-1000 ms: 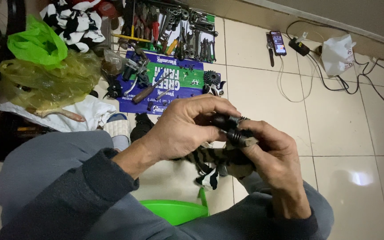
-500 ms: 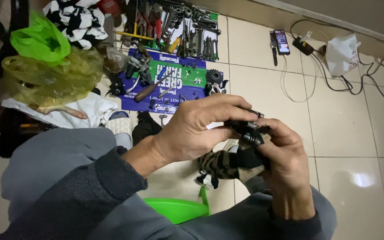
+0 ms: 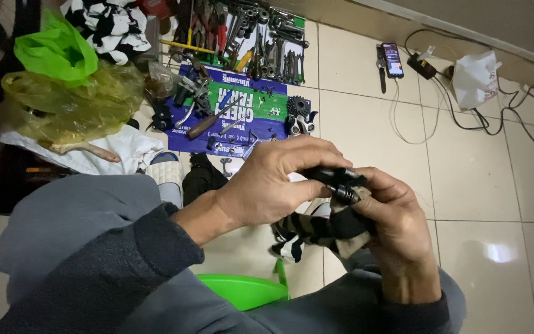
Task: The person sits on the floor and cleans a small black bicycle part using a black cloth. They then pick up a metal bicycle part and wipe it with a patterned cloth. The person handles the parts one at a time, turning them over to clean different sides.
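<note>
We pinch the small black part between left hand and right hand, the rag bunched beneath it, wiping seemingly midway and unfinished.

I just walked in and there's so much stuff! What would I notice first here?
First, the two hands in the middle: the left hand and right hand grip a small black metal part wrapped in a striped rag. Behind them, at the top, tools lie spread over a blue and green mat on the tiled floor, with bright green plastic bags at the left.
</note>
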